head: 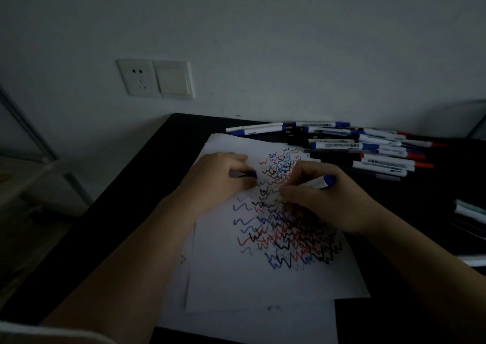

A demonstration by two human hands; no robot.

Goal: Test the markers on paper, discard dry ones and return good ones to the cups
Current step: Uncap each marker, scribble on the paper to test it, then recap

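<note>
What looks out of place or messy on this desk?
The markers lie in a loose heap against the wall rather than in cups; no cup is in view. The paper sits askew over other sheets. Otherwise nothing looks spilled or damaged.

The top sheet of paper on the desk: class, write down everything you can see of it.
The top sheet of paper is white and lies flat, slightly skewed, over at least one other sheet on the black desk. Its middle is crowded with overlapping zigzag test strokes in blue, red and black; its margins are bare. The left hand rests on its upper part, gripping a blue cap. The right hand holds a blue-ended marker to it.
</note>
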